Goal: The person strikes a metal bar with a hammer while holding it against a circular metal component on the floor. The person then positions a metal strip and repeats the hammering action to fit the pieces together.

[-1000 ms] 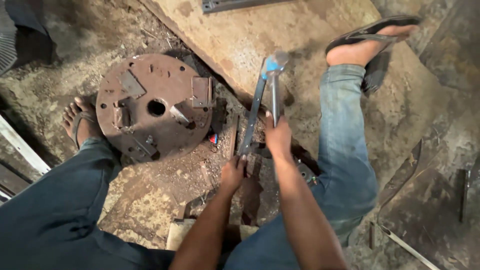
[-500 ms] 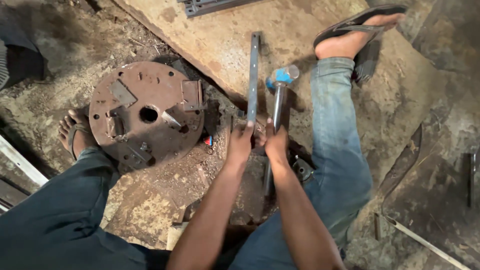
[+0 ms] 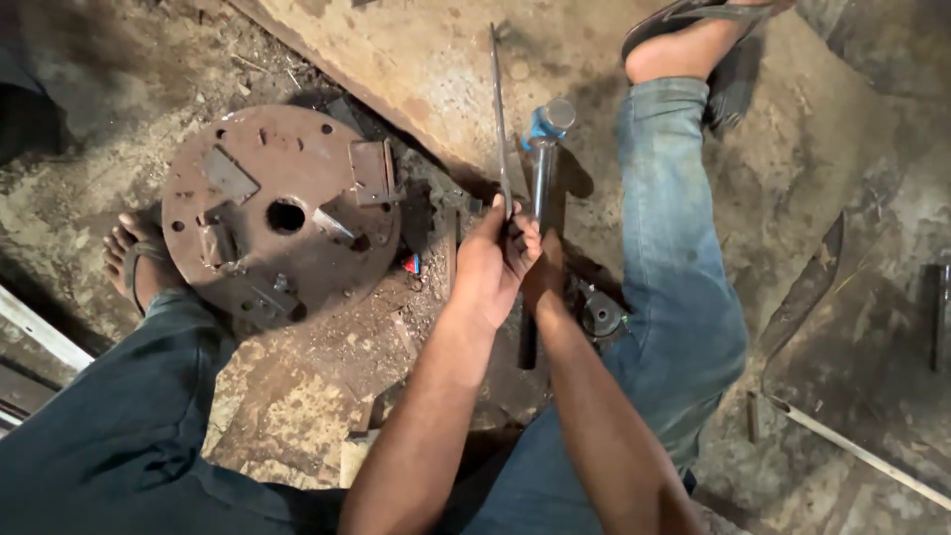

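My left hand [image 3: 492, 266] grips the lower end of a thin flat metal strip [image 3: 498, 119], which stands nearly upright, edge-on to me. Right beside it, my right hand [image 3: 544, 272] is closed on the dark handle of a hammer with a blue and grey head [image 3: 550, 119] that points away from me. The two hands touch each other above a small dark metal fitting [image 3: 599, 315] lying on the dirt floor between my legs.
A rusty round plate [image 3: 282, 213] with welded blocks and a centre hole lies to the left, by my sandalled left foot [image 3: 134, 263]. My right leg in jeans [image 3: 679, 258] stretches over a large slab [image 3: 416, 69]. Metal bars [image 3: 852, 446] lie at right.
My left hand has moved up from the floor to the strip and now holds it upright beside the hammer. The hammer has swung from tilted to pointing straight away.
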